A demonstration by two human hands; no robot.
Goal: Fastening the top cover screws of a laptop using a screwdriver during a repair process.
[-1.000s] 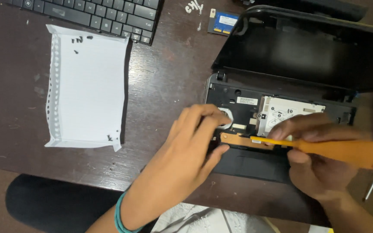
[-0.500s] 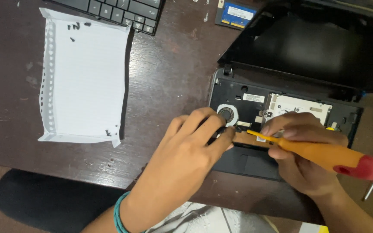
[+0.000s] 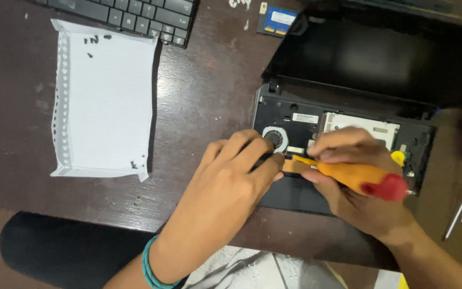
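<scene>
Teal shows at the bottom of the frame, a wristband on the person's left arm, and above it the left hand presses curled fingers down onto the lower edge of the opened laptop base right of centre, its grip closed on no separate thing that I can make out. Just to its right the right hand has its grip closed round an orange screwdriver with a red end cap, the tip aimed left toward the left fingertips, beside the round cooling fan. The two hands nearly touch, so a slip of the tip could well jab the left fingers or gouge the bare board; too steep an angle or too much push would be the likely cause. The tip itself is hidden under the fingers, so its seat cannot be judged. Left of centre on the dark wooden worktop, a white sheet of paper with its edges folded up serves as a shallow tray; a few small dark specks, likely screws, lie near its top and lower right corner, and a knock from the forearm could scatter them. Farther up, the dark laptop screen leans back, a loose black keyboard lies at the upper left, and a small blue card sits at the top edge.
</scene>
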